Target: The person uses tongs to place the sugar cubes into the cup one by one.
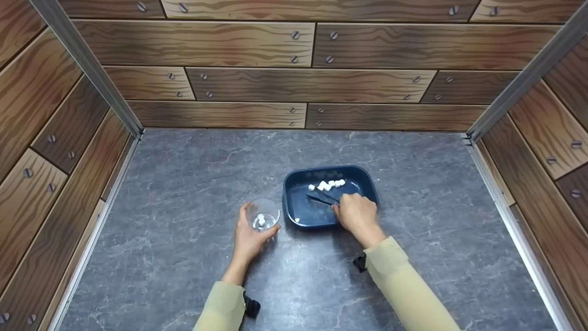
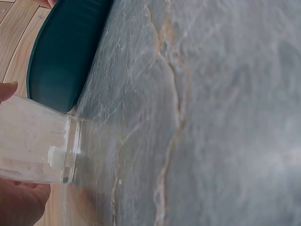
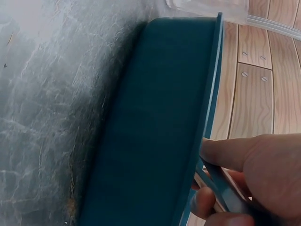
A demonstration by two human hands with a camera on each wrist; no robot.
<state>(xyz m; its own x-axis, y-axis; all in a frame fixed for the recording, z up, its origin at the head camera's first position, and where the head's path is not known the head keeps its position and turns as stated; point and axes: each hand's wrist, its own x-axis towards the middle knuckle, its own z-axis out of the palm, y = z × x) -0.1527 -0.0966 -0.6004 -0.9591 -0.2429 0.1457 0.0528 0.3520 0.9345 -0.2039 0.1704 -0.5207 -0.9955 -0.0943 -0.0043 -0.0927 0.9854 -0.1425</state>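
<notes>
My left hand point(image 1: 250, 236) holds a clear cup point(image 1: 271, 208) by its sides, thumb on one side and fingers on the other. The cup stands upright on the grey surface with a few small white pieces point(image 1: 261, 219), like mini marshmallows, at its bottom. My right hand point(image 1: 359, 214) grips dark tongs point(image 1: 321, 200) over a dark blue tray point(image 1: 317, 225). Their two tips are spread apart, with no piece visible between them. Several white pieces point(image 1: 327, 185) lie in a cluster near the tray's far side, just beyond the tips. In the right wrist view, fingers pinch the tongs point(image 3: 225, 190) beside the tray's rim.
One white piece point(image 1: 297, 219) lies apart in the tray's near left corner. The cup stands just left of the tray on a grey marbled surface point(image 1: 193, 174). Wood-patterned walls point(image 1: 248, 85) with metal corner strips point(image 1: 96, 78) enclose it at the back and both sides.
</notes>
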